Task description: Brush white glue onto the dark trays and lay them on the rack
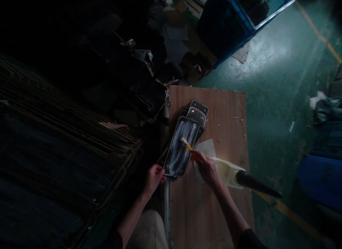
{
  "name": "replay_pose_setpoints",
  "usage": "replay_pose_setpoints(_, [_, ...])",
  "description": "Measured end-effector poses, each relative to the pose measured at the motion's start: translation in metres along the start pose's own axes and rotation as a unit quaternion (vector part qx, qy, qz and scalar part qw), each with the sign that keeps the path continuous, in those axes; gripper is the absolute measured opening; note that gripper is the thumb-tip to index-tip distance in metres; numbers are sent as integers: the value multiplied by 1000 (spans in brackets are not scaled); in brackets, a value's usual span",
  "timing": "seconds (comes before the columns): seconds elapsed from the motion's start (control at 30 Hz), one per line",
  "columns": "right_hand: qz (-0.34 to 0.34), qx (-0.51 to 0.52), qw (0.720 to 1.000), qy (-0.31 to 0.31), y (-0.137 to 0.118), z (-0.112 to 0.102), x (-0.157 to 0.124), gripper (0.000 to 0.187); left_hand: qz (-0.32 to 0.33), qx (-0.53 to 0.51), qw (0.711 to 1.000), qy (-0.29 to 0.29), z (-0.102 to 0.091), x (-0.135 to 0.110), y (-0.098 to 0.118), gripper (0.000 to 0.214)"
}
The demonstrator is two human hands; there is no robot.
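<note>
A dark rounded-rectangle panel (181,145), streaked with white glue or paint, lies on top of a stack of similar panels (198,111) on a wooden board (227,113). My right hand (207,167) is closed on a small yellow-handled brush (188,145), its pale bristles touching the streaked panel near the middle of its right side. My left hand (154,177) grips the panel's near left corner with curled fingers. A whitish plastic container with a long black spout (248,179) lies on the board just behind my right hand.
To the left a big pile of flat dark sheets (61,135) rises beside the board. Dark scraps and cardboard (173,45) are heaped beyond it. A blue crate (235,20) stands at the far right on a green floor (283,85) with yellow lines.
</note>
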State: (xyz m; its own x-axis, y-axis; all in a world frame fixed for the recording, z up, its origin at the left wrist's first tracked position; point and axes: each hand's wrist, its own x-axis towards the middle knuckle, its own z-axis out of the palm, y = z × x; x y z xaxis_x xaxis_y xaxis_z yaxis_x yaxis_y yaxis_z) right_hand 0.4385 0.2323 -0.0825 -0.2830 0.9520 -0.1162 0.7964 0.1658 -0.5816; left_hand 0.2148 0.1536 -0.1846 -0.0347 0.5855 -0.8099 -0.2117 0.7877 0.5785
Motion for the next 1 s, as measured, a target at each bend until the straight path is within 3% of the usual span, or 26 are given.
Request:
replay_pose_setpoints(0.17, [11, -15, 991, 129, 14, -13, 32, 28, 1, -13, 1000, -8, 1, -2, 1, 32])
replay_pose_setpoints(0.27, [-5, -56, 993, 105, 20, -3, 40, 28, 1, -23, 999, -22, 0, -3, 2, 34])
replay_pose_setpoints(0.37, [-19, -73, 997, 27, 13, 15, 14, 28, -4, -17, 1000, -22, 1, -5, 3, 32])
replay_pose_setpoints(0.53, [-19, -35, 997, -72, -13, 38, -58, 32, -13, -19, 999, -37, 2, -12, 10, 29])
replay_pose_setpoints(0.73, [31, 54, 996, -68, -45, 43, -106, 27, -16, -39, 997, -64, 3, -20, 16, 31])
replay_pose_setpoints(0.87, [92, 149, 984, -25, -62, 48, -114, 24, -7, -25, 998, -61, 4, -19, 14, 29])
replay_pose_setpoints(1.0, [152, 256, 955, -10, -65, 56, -114, 19, 17, -11, 998, -54, 5, -17, 11, 26])
